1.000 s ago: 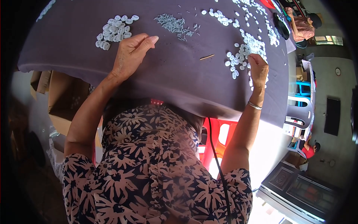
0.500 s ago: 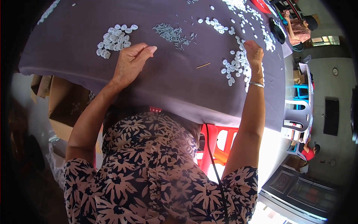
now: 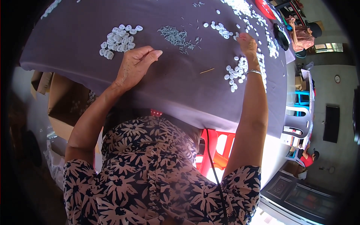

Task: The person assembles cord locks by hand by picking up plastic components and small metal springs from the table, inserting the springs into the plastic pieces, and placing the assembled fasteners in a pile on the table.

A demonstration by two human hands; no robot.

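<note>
My left hand (image 3: pixel 138 66) hovers over the near edge of the purple-grey cloth, thumb pressed against curled fingers. Whatever it may hold is hidden. Just beyond it lies a pile of small white oval plastic pieces (image 3: pixel 119 39), with a heap of small grey pins (image 3: pixel 174 35) to its right. My right hand (image 3: pixel 248 45), a silver bangle at its wrist, reaches out among scattered white pieces (image 3: pixel 223 30). Its fingers are bent together close to one of them; I cannot make out what is between them. More white pieces (image 3: pixel 234 77) lie beside the right wrist.
A thin brown stick (image 3: pixel 207 70) lies on the cloth-covered table (image 3: pixel 176 86). Farther off are a large white heap (image 3: pixel 240 6), a red basin (image 3: pixel 265 9) and a black object (image 3: pixel 281 37). An open cardboard box (image 3: pixel 67 101) stands below left. Another person (image 3: pixel 303 37) sits far right.
My right hand has moved away from me and slightly left, from the nearer white pieces toward the farther cluster. The left hand keeps its closed pose. The whole view has shifted slightly.
</note>
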